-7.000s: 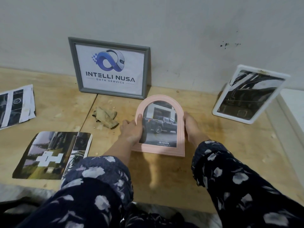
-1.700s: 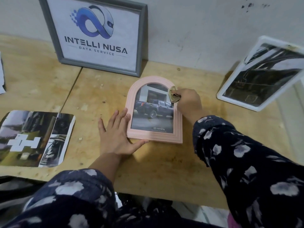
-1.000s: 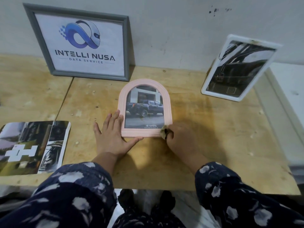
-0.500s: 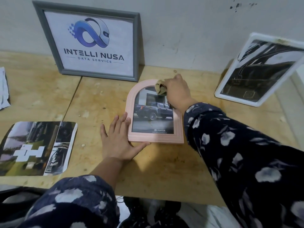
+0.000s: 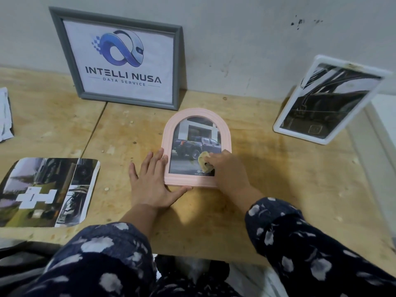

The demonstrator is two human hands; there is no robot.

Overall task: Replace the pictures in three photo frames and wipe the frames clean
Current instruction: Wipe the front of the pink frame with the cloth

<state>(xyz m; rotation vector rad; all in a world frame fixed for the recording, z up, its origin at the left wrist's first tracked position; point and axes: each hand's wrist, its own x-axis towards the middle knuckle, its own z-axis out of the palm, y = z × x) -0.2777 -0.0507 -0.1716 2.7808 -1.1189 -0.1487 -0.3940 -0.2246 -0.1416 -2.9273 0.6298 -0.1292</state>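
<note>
A pink arched photo frame (image 5: 167, 133) with a pickup-truck picture lies flat on the wooden table (image 5: 278, 179). My left hand (image 5: 151, 185) rests flat and open against the frame's lower left corner. My right hand (image 5: 227, 170) is shut on a small tan cloth (image 5: 203, 161), pressed on the lower right of the glass. A grey frame (image 5: 177, 67) with an Intelli Nusa logo leans on the wall behind. A white frame (image 5: 285, 116) with a dark picture leans at the right.
A loose photo sheet (image 5: 42, 189) with rounded corners lies at the left near the table's front edge. More paper (image 5: 5, 116) sticks in at the far left. A white ledge (image 5: 383, 125) borders the table on the right.
My right hand has carried the cloth from the top of the pink frame's arch down to the lower right of the glass. My left hand has stayed at the frame's lower left.
</note>
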